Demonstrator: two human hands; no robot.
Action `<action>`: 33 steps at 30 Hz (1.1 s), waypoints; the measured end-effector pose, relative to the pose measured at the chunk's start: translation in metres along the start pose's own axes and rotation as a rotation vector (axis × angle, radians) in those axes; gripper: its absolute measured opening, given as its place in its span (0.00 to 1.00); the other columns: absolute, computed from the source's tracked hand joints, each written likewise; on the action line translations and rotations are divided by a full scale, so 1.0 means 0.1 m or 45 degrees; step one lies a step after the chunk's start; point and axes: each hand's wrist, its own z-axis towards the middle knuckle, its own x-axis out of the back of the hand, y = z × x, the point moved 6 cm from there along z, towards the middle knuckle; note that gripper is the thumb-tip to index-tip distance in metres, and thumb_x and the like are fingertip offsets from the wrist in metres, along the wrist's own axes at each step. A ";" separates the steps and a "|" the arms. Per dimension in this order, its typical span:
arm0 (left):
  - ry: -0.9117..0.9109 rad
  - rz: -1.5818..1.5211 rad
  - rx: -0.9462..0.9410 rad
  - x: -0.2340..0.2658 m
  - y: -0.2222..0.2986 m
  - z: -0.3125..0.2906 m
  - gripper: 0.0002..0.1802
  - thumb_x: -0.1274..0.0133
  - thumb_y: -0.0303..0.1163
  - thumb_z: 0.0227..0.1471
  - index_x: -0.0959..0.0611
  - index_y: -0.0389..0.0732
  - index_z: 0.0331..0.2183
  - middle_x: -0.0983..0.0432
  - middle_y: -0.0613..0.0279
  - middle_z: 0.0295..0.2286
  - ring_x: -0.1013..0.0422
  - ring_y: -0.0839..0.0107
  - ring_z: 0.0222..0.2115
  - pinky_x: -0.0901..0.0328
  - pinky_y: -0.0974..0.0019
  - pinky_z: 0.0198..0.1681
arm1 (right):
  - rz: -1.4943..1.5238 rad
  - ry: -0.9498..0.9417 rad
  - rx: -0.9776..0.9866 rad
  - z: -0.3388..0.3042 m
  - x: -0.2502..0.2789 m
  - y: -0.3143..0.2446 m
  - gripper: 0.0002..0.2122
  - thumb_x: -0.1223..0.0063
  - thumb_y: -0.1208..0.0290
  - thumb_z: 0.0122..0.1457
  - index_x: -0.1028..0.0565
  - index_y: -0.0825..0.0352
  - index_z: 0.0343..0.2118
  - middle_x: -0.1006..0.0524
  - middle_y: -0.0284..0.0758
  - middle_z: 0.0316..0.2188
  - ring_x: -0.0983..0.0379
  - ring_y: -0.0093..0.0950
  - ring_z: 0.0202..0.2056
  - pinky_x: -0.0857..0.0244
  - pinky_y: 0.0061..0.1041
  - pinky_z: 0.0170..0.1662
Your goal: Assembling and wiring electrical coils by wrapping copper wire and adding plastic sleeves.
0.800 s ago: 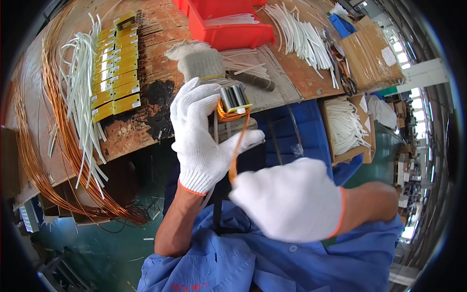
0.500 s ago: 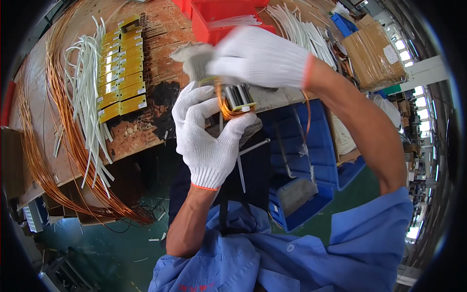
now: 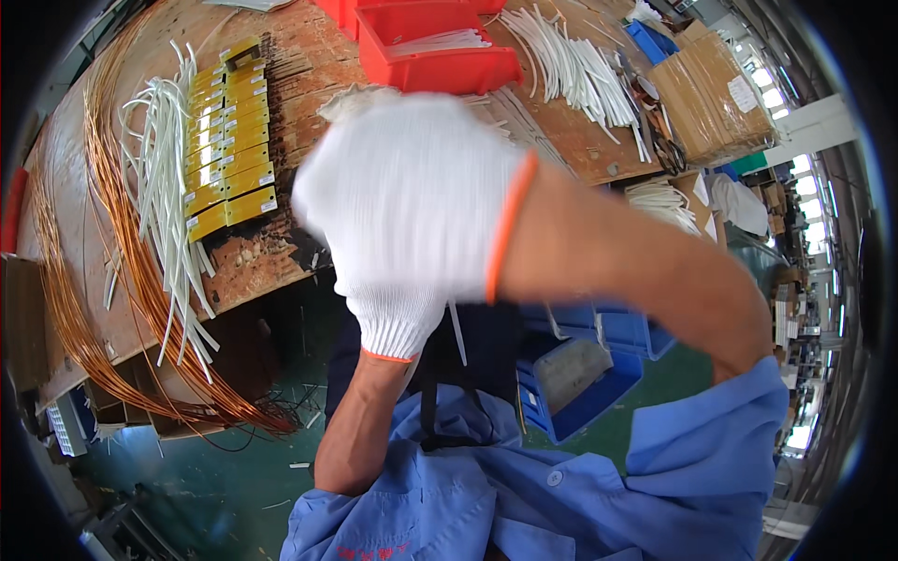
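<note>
My right hand (image 3: 412, 192), in a white knit glove with an orange cuff edge, is smeared by motion and crosses in front of my left hand. Of my left hand (image 3: 398, 318), also gloved, only the heel and cuff show below it; its fingers are hidden. The coil of orange copper wire around dark cylinders, seen in my left hand half a second ago, is out of sight behind the right glove. A thin white strip (image 3: 458, 335) hangs down beside the left cuff.
Copper wire bundles (image 3: 122, 224), white sleeving (image 3: 159, 178) and yellow boards (image 3: 229, 140) lie on the left of the worn bench (image 3: 309, 56). At the back is a red bin (image 3: 440, 65). More white tubes (image 3: 580, 75), a carton (image 3: 716, 98) and a blue crate (image 3: 599, 397) are to the right.
My right hand has swept left and toward me, now covering the left fingers and the coil. My left wrist has stayed nearly in place. The view has shifted slightly.
</note>
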 end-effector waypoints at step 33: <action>-0.077 0.222 -0.363 0.01 0.22 0.01 0.30 0.18 0.27 0.43 0.17 0.35 0.46 0.24 0.45 0.56 0.29 0.45 0.63 0.33 0.48 0.67 | 0.142 0.345 -0.210 -1.47 -0.74 0.18 0.04 0.41 0.69 0.64 0.20 0.63 0.35 0.22 0.38 0.28 0.18 0.38 0.27 0.25 0.38 0.28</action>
